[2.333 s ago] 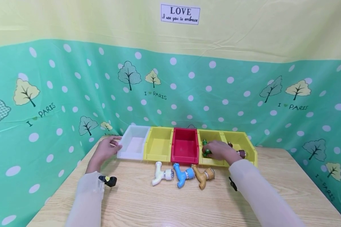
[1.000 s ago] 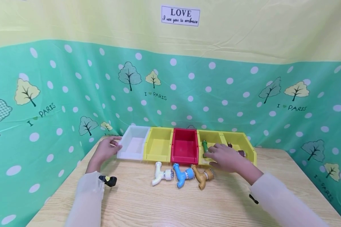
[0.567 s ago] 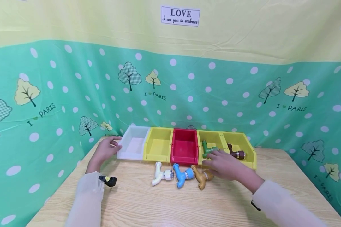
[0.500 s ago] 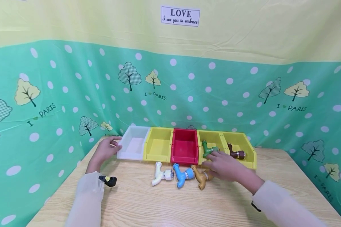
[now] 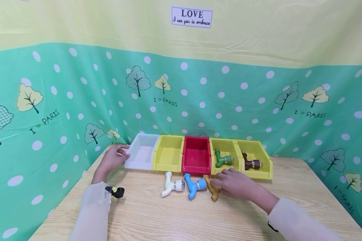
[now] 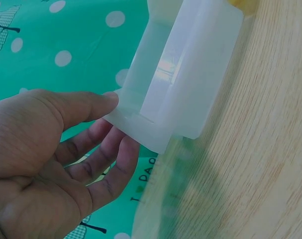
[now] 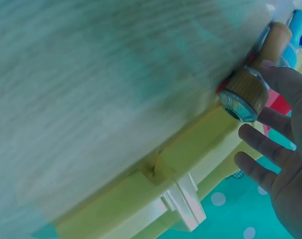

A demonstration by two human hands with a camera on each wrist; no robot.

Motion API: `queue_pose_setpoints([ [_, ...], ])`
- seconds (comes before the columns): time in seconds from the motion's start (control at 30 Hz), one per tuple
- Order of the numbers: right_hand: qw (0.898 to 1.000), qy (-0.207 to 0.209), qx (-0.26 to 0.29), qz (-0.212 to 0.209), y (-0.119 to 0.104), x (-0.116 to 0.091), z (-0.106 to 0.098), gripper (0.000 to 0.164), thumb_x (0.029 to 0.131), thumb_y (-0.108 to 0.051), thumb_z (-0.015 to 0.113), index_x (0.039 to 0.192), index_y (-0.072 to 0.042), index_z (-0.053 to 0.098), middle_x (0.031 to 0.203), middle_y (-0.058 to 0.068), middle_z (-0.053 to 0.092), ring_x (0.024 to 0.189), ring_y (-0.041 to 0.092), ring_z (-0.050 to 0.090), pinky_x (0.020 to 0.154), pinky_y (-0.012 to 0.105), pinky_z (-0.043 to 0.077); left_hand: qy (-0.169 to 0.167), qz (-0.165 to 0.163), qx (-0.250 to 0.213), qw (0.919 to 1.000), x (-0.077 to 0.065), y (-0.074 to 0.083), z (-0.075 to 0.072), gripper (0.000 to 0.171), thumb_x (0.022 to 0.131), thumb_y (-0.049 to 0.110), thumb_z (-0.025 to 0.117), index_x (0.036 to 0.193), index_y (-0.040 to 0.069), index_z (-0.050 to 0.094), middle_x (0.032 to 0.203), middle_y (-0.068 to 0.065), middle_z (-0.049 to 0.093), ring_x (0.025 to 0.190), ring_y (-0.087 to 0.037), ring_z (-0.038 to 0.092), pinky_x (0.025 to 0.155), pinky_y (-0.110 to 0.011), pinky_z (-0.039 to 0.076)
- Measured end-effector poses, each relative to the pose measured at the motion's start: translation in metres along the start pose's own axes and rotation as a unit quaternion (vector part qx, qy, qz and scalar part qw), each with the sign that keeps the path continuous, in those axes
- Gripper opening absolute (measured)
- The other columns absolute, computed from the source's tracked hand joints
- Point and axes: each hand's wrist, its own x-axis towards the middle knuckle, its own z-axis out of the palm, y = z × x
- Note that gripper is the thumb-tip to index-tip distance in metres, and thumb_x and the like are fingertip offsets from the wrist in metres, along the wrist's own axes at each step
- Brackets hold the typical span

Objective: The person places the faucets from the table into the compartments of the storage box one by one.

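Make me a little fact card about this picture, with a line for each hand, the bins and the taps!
Left hand: pinching the edge of the white bin
Right hand: at the knob of the tan tap; whether it grips is unclear
Bins, left to right: white bin, left yellow bin, red bin, middle yellow bin, right yellow bin
Taps on the wood-grain table: white tap, blue tap, tan tap
Tap in middle yellow bin: green tap
Tap in right yellow bin: dark brown tap
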Motion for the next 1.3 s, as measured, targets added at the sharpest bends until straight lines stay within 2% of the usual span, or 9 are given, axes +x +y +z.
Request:
queue_pose_setpoints([
  [0.27, 1.000, -0.003, 0.015, -0.008, -0.004, -0.001, 0.007, 0.032, 0.097, -0.026, 0.072, 0.128, -0.032, 0.065, 0.122, 0.002, 0.066, 0.104, 0.024, 0.061, 0.086, 0.044, 0.057, 0.001, -0.001, -0.002, 1.0000, 0.002, 0.001, 0.000, 0.044, 0.100, 0.013, 0.066, 0.141, 0.001, 0.055, 0.114, -0.020, 0.059, 0.103, -0.033, 0.060, 0.079, -0.035, 0.062],
  [0.5, 0.999, -0.022, 0.030, -0.009, -0.004, 0.002, 0.010, 0.035, 0.099, -0.026, 0.070, 0.132, -0.034, 0.066, 0.122, 0.000, 0.066, 0.108, 0.023, 0.060, 0.090, 0.043, 0.056, -0.001, -0.006, -0.003, 1.0000, 0.001, 0.001, -0.001, 0.044, 0.100, 0.013, 0.066, 0.141, 0.000, 0.055, 0.115, -0.021, 0.059, 0.103, -0.033, 0.061, 0.080, -0.036, 0.062],
  [0.9, 0.998, -0.031, 0.053, -0.018, -0.008, 0.007, 0.009, 0.030, 0.101, -0.023, 0.066, 0.126, -0.040, 0.069, 0.118, -0.002, 0.065, 0.102, 0.019, 0.055, 0.088, 0.037, 0.055, -0.001, -0.008, 0.000, 1.0000, -0.001, 0.000, 0.000, 0.044, 0.101, 0.014, 0.066, 0.141, 0.000, 0.055, 0.116, -0.021, 0.059, 0.104, -0.034, 0.060, 0.081, -0.037, 0.062],
  [1.1, 0.997, -0.045, 0.058, -0.014, -0.009, 0.008, 0.007, 0.028, 0.103, -0.025, 0.062, 0.125, -0.042, 0.068, 0.118, -0.001, 0.063, 0.102, 0.019, 0.053, 0.089, 0.038, 0.054, 0.000, 0.002, 0.000, 1.0000, -0.001, 0.001, 0.000, 0.044, 0.101, 0.013, 0.066, 0.141, -0.001, 0.055, 0.115, -0.021, 0.060, 0.104, -0.034, 0.060, 0.081, -0.038, 0.062],
  [1.3, 0.997, -0.050, 0.062, -0.012, -0.010, 0.009, 0.006, 0.026, 0.101, -0.027, 0.066, 0.123, -0.042, 0.068, 0.114, -0.002, 0.061, 0.099, 0.018, 0.052, 0.088, 0.039, 0.053, 0.002, 0.005, 0.001, 1.0000, 0.000, 0.001, 0.001, 0.044, 0.101, 0.012, 0.066, 0.141, -0.001, 0.055, 0.114, -0.021, 0.060, 0.103, -0.034, 0.060, 0.081, -0.038, 0.062],
])
